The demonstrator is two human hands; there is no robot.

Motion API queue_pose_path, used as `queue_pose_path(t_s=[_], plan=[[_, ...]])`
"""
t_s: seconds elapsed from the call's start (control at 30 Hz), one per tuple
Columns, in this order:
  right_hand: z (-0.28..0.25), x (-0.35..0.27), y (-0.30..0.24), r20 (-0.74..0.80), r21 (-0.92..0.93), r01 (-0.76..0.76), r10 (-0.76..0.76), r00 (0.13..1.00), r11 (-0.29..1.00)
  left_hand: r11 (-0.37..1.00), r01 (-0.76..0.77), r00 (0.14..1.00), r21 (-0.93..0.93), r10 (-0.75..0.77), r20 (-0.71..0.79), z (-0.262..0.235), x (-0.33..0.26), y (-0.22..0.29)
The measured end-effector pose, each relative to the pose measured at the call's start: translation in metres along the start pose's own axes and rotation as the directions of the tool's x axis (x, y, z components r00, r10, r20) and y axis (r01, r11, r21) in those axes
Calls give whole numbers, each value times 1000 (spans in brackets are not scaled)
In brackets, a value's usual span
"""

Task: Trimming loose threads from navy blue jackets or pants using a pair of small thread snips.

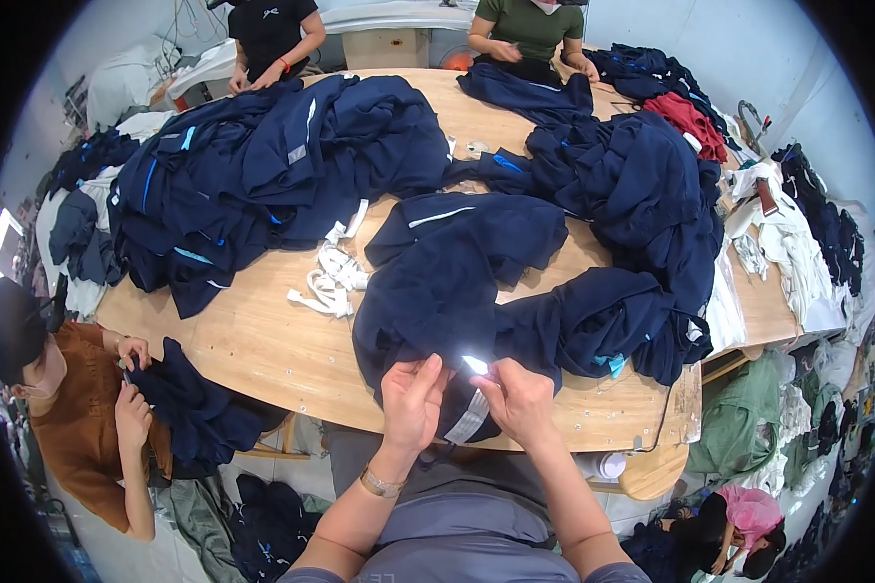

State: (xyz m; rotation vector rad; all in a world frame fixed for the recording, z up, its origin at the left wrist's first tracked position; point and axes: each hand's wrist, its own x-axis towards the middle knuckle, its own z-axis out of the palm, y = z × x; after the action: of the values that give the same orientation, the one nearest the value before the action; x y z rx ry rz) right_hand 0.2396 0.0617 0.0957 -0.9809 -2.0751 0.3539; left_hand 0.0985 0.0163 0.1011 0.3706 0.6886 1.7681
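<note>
A navy garment lies bunched on the table in front of me, its near part at my hands. My left hand is closed, thumb against fingertips, at the garment's near edge, seemingly pinching the cloth. Beside it on the right, my right hand is closed around a small bright white piece; glare hides what kind of thing it is. Just below and between the hands hangs a pale grey-white striped strip against the navy cloth.
Heaped navy garments cover the table's far left, with more at right. Coiled white strips lie left of my garment. Co-workers handle cloth around the table. A lidded white cup stands below the right edge.
</note>
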Motion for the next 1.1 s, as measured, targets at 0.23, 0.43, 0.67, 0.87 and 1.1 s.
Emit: queue_pose_path(t_s=[0.23,0.43,0.67,0.87,1.1], plan=[[-1,6,-3,8,-60,43,-42,999,997,999,-37,999,13,37,1,2,-3,-1],[-4,8,-2,30,-69,72,-70,997,995,993,-83,996,86,84,-9,-2,-5,-4],[-2,12,-19,171,723,-412,434,885,555,980,-126,991,152,132,-27,-4,-6,-14],[2,13,-29,-8,361,-201,218,976,911,870,-264,962,416,271,43,-6,-7,-16],[2,10,-31,-26,241,-175,187,982,955,853,-272,951,445,308,-9,-3,-9,-17]])
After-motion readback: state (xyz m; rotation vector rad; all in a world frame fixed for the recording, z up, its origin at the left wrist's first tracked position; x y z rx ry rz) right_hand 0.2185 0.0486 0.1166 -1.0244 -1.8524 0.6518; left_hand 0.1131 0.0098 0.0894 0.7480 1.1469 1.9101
